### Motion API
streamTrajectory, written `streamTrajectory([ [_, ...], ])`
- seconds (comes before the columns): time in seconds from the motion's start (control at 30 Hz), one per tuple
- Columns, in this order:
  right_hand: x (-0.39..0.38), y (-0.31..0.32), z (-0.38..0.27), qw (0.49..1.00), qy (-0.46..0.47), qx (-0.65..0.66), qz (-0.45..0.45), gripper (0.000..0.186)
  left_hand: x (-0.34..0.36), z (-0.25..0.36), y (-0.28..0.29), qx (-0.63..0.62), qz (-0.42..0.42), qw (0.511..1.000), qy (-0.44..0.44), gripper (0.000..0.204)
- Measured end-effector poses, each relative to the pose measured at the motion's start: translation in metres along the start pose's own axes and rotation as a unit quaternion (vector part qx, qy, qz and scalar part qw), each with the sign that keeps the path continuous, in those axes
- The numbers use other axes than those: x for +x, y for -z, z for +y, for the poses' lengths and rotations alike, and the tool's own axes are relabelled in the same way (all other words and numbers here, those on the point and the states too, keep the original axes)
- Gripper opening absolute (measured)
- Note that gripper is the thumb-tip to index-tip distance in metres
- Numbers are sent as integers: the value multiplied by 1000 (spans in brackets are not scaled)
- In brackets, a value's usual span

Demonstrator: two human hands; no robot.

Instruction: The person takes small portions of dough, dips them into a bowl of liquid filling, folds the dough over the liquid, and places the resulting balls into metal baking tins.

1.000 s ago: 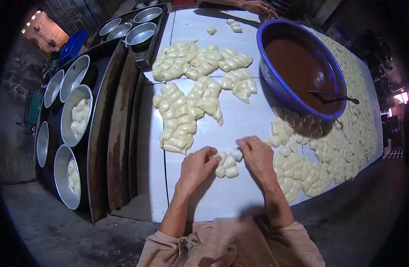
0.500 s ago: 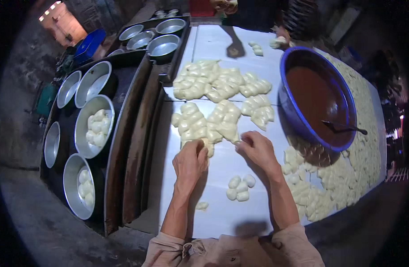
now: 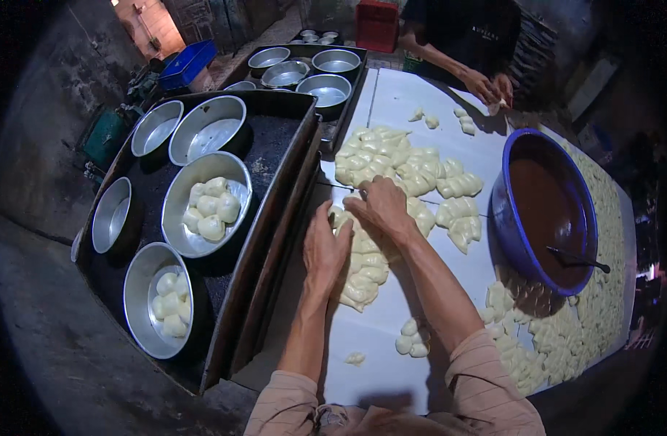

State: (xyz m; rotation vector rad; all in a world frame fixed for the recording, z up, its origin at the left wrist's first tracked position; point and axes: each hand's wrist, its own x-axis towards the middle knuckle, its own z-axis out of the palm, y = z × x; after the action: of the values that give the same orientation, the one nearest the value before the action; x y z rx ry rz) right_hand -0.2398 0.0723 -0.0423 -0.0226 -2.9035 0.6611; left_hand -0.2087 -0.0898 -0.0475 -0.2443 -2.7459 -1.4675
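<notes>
A sheet of pale, lumpy dough (image 3: 362, 269) lies on the white tabletop, with more dough patches (image 3: 370, 152) beyond it. My left hand (image 3: 326, 247) touches its upper left edge, thumb apart from curved fingers. My right hand (image 3: 383, 207) is just right of it and farther forward, fingers curled down at the dough, with what they grip hidden. Below them sits a small cluster of dough balls (image 3: 413, 338) beside a stray scrap (image 3: 354, 359).
Round metal pans (image 3: 206, 131), two holding dough balls, stand on dark trays (image 3: 264, 127) at left. A blue bowl (image 3: 500, 218) of brown liquid with a spoon (image 3: 577, 257) is at right, beside spread dough (image 3: 595, 305). A co-worker's hands (image 3: 486, 91) work across the table.
Both my hands have left the small dough cluster and moved forward to the larger sheet, the right now farther forward. The view has shifted, showing more of the trays and the co-worker.
</notes>
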Motion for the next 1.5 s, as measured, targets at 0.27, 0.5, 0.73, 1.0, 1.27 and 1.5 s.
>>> streamTrajectory([
  [0.27,12,19,18,848,-211,476,-97,26,30,7,-26,25,-20,999,-27,60],
  [0.5,12,38,43,894,-155,398,-134,27,39,-10,-34,16,-39,999,-25,30],
  [0.73,5,33,62,918,-75,339,-190,34,37,13,-38,71,-79,990,-88,63],
  [1.0,1,54,38,929,-107,298,-194,34,42,6,-45,80,-66,981,-162,17],
  [1.27,-19,81,46,879,-115,440,-147,17,34,-15,-60,81,8,981,-176,18],
  [1.5,-108,127,46,809,-114,573,-62,38,12,49,-16,20,-161,975,-153,83],
])
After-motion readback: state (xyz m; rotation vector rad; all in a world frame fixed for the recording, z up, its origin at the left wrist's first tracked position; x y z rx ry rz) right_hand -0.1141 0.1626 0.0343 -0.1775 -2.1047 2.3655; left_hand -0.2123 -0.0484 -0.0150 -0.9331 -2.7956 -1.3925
